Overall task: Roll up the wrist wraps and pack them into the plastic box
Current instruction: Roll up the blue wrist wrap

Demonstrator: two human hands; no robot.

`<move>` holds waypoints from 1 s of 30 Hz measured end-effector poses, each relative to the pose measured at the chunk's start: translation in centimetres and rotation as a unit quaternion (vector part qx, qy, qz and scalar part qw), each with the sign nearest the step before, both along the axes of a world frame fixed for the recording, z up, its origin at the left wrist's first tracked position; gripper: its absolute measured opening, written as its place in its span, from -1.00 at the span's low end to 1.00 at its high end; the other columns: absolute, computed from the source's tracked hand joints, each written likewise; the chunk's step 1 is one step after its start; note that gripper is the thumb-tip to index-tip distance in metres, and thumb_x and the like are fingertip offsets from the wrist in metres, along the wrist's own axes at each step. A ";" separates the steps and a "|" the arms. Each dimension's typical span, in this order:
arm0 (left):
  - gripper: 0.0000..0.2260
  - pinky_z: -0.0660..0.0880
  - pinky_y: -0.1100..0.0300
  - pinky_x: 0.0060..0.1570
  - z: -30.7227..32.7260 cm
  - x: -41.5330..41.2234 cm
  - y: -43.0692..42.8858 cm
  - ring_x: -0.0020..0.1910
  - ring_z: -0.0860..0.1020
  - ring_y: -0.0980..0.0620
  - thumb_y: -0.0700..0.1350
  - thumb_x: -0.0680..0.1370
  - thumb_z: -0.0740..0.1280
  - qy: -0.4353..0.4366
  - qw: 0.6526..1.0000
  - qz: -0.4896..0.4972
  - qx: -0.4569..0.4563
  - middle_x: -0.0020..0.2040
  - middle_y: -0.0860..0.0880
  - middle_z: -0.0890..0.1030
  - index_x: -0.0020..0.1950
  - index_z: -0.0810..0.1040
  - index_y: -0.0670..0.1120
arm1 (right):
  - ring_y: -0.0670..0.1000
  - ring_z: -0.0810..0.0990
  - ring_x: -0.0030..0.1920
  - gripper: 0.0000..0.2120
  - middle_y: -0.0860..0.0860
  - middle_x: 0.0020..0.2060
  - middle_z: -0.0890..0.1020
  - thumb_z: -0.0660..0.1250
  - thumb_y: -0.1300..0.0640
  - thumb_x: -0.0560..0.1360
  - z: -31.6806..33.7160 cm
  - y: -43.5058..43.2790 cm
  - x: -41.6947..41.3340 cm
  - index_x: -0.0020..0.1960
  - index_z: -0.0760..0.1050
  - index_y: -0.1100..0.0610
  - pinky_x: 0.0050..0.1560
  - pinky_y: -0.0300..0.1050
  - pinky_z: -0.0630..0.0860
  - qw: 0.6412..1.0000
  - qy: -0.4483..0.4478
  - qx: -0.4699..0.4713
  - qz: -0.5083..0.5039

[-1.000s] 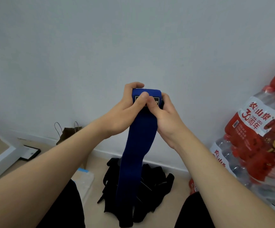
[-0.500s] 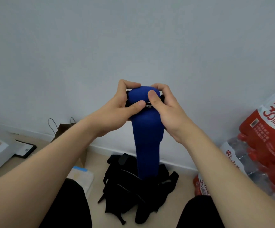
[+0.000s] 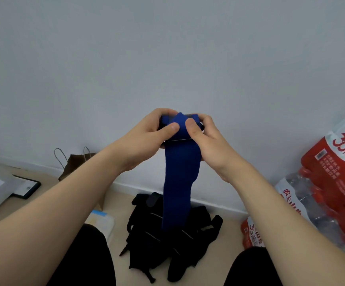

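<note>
The left hand and right hand, gripping a blue wrap, are raised before a plain wall, with open air from nine through twelve to two o'clock. The wrap's tail hangs at six o'clock over a black pile of wraps on the floor. A plastic box lies at seven, a paper bag at eight, stacked water-bottle packs crowd four
</note>
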State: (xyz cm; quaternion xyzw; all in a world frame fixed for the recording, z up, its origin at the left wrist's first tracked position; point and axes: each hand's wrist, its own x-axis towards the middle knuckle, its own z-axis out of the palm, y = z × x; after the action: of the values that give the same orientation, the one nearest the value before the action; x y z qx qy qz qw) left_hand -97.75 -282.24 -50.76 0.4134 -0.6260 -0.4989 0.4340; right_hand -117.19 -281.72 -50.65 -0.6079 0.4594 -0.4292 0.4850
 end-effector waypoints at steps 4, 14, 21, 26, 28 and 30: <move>-0.59 0.61 -0.09 0.32 0.7 -0.6 0.5 0.13 0.71 -0.07 -0.14 0.59 0.41 0.102 0.994 0.006 0.046 0.21 -0.19 0.70 0.43 0.50 -0.13 | 0.06 0.64 0.32 -0.72 0.03 0.35 0.59 0.25 -0.02 0.77 0.2 0.2 -0.2 0.46 0.33 -0.12 0.32 0.00 0.62 0.999 0.002 -0.033 0.030; -0.62 0.67 0.17 0.03 1.0 1.1 1.1 0.08 0.71 0.06 -0.18 0.65 0.48 -0.052 0.995 0.002 -0.084 0.19 0.06 0.65 0.38 0.42 0.01 | 0.08 0.78 0.15 -0.61 0.00 0.39 0.61 0.27 -0.05 0.76 0.9 1.8 -0.1 0.56 0.31 -0.16 -0.04 0.05 0.74 0.998 -0.051 0.007 0.037; -0.54 0.67 0.03 0.15 1.0 0.9 1.7 0.20 0.71 -0.03 -0.03 0.60 0.51 0.053 0.996 -0.065 0.018 0.25 -0.06 0.70 0.42 0.42 -0.05 | 0.17 0.76 0.17 -0.77 0.08 0.22 0.72 0.27 -0.02 0.77 0.9 2.2 -0.2 0.40 0.46 -0.06 0.24 0.27 0.69 0.998 -0.025 -0.057 0.033; -0.69 0.73 -0.10 0.03 1.0 0.9 1.8 0.23 0.71 -0.08 -0.02 0.69 0.44 0.006 0.999 -0.048 -0.018 0.26 -0.06 0.68 0.40 0.49 0.02 | 0.13 0.77 0.14 -0.77 0.06 0.22 0.72 0.29 -0.02 0.76 1.2 2.5 -0.4 0.40 0.46 -0.19 0.11 0.11 0.73 0.997 -0.010 -0.070 0.034; -0.69 0.72 0.00 -0.02 1.0 1.0 1.7 0.19 0.71 -0.07 -0.12 0.69 0.43 0.008 0.997 -0.051 -0.050 0.26 -0.06 0.66 0.41 0.49 0.06 | 0.15 0.77 0.14 -0.72 0.08 0.26 0.71 0.33 -0.05 0.74 1.3 2.5 -0.4 0.43 0.44 -0.23 0.11 0.14 0.74 0.998 -0.041 -0.013 0.039; -0.63 0.69 0.09 0.03 0.9 1.1 1.8 0.19 0.69 -0.06 -0.23 0.67 0.45 -0.024 0.994 -0.061 -0.082 0.25 -0.03 0.66 0.42 0.50 0.05 | 0.15 0.77 0.18 -0.68 0.06 0.31 0.69 0.30 -0.15 0.73 1.3 2.5 -0.2 0.47 0.43 -0.17 0.21 0.23 0.71 0.995 -0.075 0.055 0.039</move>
State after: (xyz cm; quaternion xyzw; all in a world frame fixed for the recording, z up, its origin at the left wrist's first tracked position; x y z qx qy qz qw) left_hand -96.65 -280.43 -49.86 0.3486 -0.6993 -0.4615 0.4201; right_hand -117.40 -279.18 -49.34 -0.5637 0.4211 -0.4283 0.5670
